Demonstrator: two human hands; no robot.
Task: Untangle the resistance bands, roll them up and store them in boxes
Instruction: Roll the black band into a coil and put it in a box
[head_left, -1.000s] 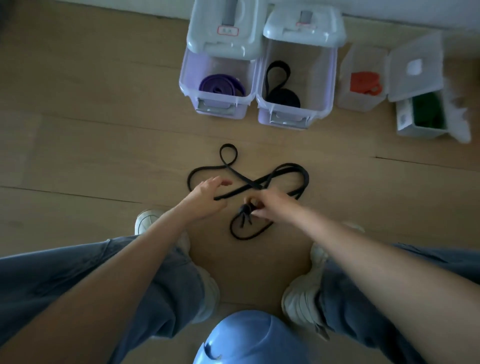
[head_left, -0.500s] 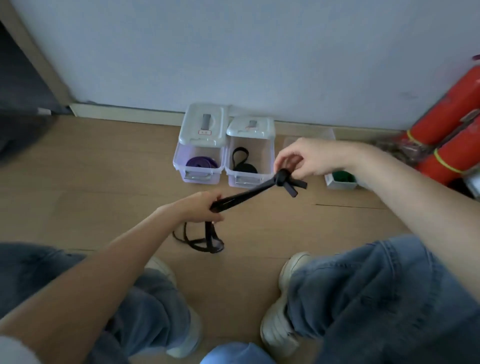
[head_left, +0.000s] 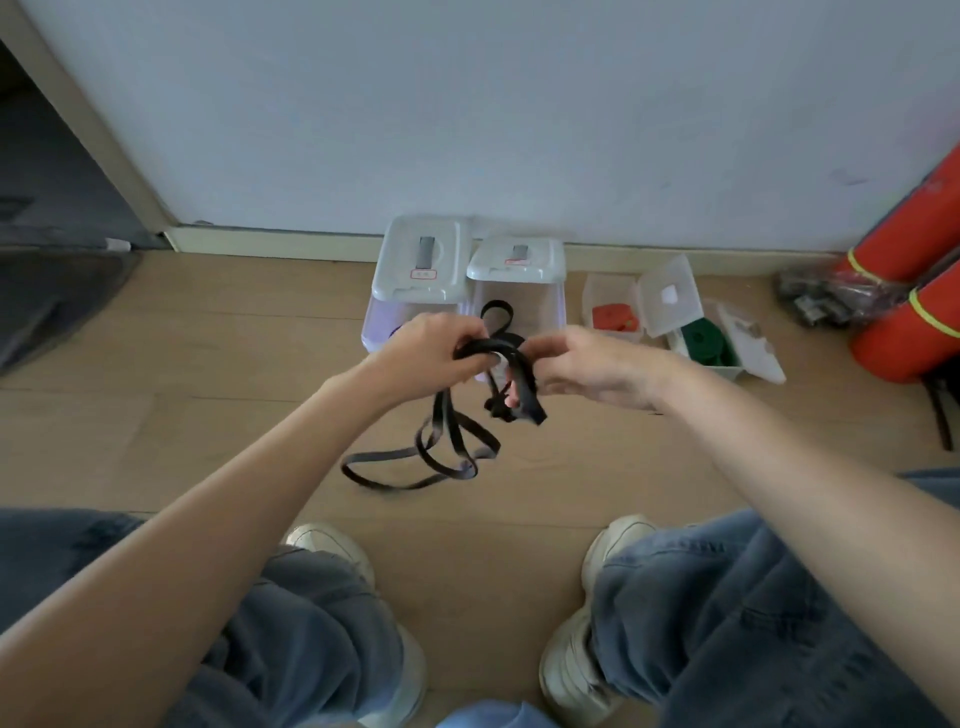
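Left hand (head_left: 426, 353) curled tight round the black resistance band (head_left: 457, 441), right hand (head_left: 592, 369) pinching its knotted end, both raised before the boxes (head_left: 421, 270). Loose loops trailing down onto the floor (head_left: 208, 364).

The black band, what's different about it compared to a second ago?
The black band was lifted off the floor; only its lower loops lie there now. The left hand and right hand have come together, holding it near the knot. The boxes stayed put.
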